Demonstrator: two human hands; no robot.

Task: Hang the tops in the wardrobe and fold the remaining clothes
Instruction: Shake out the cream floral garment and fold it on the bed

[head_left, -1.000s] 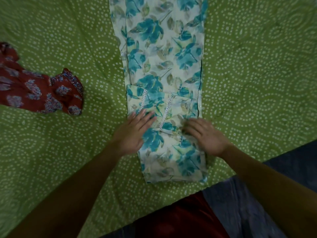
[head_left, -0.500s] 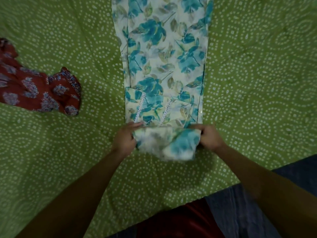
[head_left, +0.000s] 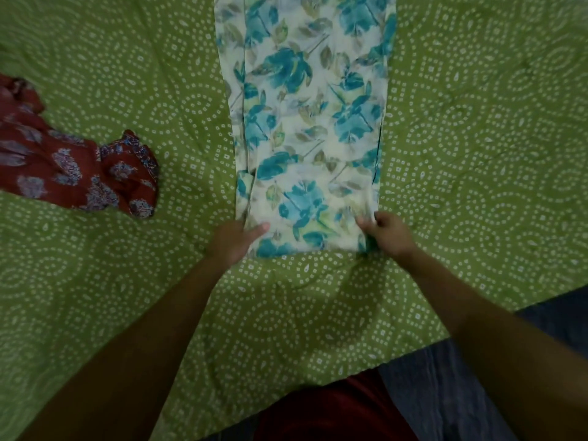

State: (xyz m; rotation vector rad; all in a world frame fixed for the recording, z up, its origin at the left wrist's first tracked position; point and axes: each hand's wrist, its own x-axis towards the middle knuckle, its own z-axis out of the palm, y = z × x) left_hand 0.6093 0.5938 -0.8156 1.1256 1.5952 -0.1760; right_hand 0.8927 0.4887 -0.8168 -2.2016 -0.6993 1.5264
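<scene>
Both hands, left hand (head_left: 234, 241) and right hand (head_left: 386, 233), pinch the floral garment (head_left: 310, 128) fold near the bedspread (head_left: 477, 154) edge; corners should stay level.

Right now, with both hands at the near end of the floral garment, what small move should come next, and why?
Probably let go and press the fold flat. The left hand and right hand grip the near corners of the teal floral garment, whose near end lies doubled over on the green bedspread, while the far length is unfolded. The red printed garment lies apart, untouched.
</scene>
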